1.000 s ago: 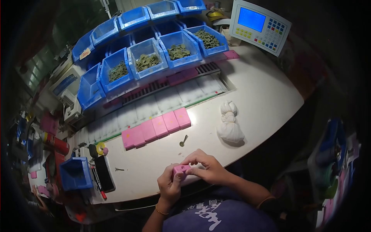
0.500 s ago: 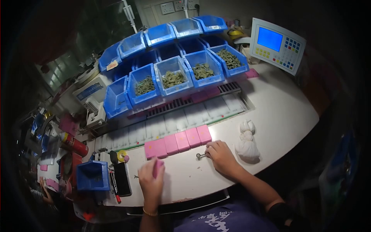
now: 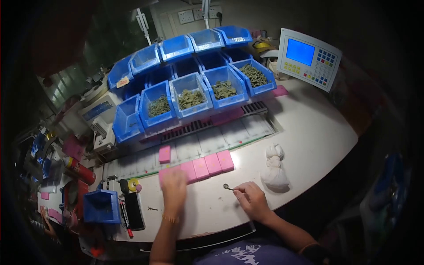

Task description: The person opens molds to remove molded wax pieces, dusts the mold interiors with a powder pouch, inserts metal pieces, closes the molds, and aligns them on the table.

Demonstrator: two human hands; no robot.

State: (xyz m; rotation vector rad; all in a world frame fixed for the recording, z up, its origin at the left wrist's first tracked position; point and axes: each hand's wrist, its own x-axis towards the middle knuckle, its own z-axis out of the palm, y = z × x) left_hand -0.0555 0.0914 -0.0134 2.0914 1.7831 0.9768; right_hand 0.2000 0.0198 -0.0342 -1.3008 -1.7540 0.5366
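My right hand [image 3: 251, 202] pinches a small metal piece with a thin stem and a round, dark knobbed end [image 3: 226, 186], held low over the white table. My left hand [image 3: 175, 185], smeared by motion, is over the left end of a row of pink blocks [image 3: 207, 166]. It covers part of that end, and its fingers cannot be made out clearly. A separate pink block [image 3: 164, 154] rests on the marked white strip [image 3: 194, 148] behind the row. A tiny dark forked piece [image 3: 152, 209] lies left of my left wrist.
Blue bins [image 3: 190, 100] stand in tiers at the back, several with small greenish parts. A knotted white bundle [image 3: 275, 174] lies right of my right hand. A control panel [image 3: 309, 59] is at back right. A phone [image 3: 134, 211], red marker [image 3: 127, 223] and blue bin [image 3: 101, 206] are left.
A pink block that was upright in my left hand is now on the white strip. My left hand has moved up to the row. My right hand still holds the metal piece.
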